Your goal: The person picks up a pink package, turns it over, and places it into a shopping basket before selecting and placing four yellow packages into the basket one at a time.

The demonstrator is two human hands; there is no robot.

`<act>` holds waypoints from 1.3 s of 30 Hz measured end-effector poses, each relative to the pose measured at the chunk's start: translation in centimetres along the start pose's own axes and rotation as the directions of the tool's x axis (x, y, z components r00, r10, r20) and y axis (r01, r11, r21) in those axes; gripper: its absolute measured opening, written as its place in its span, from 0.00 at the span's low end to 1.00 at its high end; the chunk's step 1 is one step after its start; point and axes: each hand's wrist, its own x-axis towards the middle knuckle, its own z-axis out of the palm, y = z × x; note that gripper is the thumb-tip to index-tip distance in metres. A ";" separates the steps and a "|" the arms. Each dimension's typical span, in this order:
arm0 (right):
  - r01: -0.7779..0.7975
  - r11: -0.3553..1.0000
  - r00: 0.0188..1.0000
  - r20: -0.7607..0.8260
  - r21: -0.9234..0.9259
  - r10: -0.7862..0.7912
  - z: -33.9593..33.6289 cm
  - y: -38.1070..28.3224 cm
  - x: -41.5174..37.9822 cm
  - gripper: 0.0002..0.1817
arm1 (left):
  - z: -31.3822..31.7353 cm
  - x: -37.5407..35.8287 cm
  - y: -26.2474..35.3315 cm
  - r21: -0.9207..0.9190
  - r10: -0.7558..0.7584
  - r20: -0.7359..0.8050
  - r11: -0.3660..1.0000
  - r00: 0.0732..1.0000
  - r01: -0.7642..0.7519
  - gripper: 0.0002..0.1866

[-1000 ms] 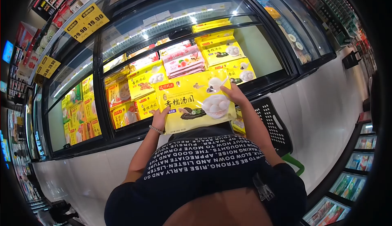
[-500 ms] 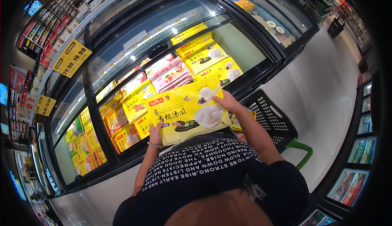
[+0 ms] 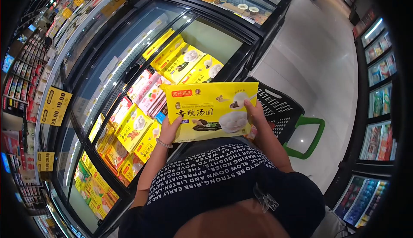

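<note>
Between my hands is a yellow bag of glutinous rice dumplings [image 3: 206, 122], its printed front facing up toward me. My left hand [image 3: 171, 128] grips its left edge with the thumb on the front; a beaded bracelet [image 3: 164, 143] is on that wrist. My right hand [image 3: 255, 111] holds the opposite edge, thumb also on the front. The fingers behind the bag are hidden. Just beyond it, the glass-topped freezer [image 3: 107, 109] holds similar yellow bags [image 3: 183, 61] and pink packages [image 3: 150, 89].
A black shopping basket [image 3: 275, 109] with a green handle [image 3: 316, 141] is at my right, partly hidden by my arm. Yellow price signs [image 3: 56, 106] hang on the freezer's left side. Upright glass-door coolers [image 3: 378, 139] line the right side of the aisle floor [image 3: 318, 57].
My view has turned to the right, so the freezer appears shifted left. The bag has come more level and slightly right in view, still held by both hands.
</note>
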 end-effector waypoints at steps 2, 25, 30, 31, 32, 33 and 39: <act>0.095 0.983 0.995 -0.037 0.156 -0.090 -2.1 -0.2 -1.3 0.20 | 2.1 1.1 1.1 0.055 0.024 0.148 0.998 0.989 -0.032 0.20; -0.123 0.991 0.556 -0.823 0.057 0.116 -20.1 9.8 -6.2 0.19 | 2.1 1.2 -2.0 0.232 -0.131 0.183 0.969 0.974 0.087 0.14; -0.061 0.943 0.540 -0.783 0.328 0.308 -19.2 13.7 -3.6 0.23 | 1.5 0.8 -2.0 0.249 -0.144 0.117 0.962 0.983 0.111 0.13; -0.076 0.926 0.566 -0.748 0.371 0.346 -19.1 15.2 -2.8 0.20 | 1.4 0.7 -2.1 0.252 -0.148 0.103 0.960 0.984 0.118 0.13; -0.115 0.921 0.564 -0.739 0.372 0.369 -18.9 16.6 -2.4 0.20 | 1.3 0.7 -2.2 0.254 -0.152 0.088 0.959 0.984 0.125 0.13; -0.159 0.935 0.560 -0.751 0.316 0.349 -19.5 19.3 -1.5 0.18 | 1.2 0.6 -2.4 0.243 -0.159 0.083 0.961 0.984 0.135 0.13; -0.546 0.785 0.477 -0.662 0.292 0.578 -15.6 20.5 -0.7 0.13 | 0.6 -0.3 -3.6 0.231 -0.176 0.059 0.960 0.983 0.158 0.13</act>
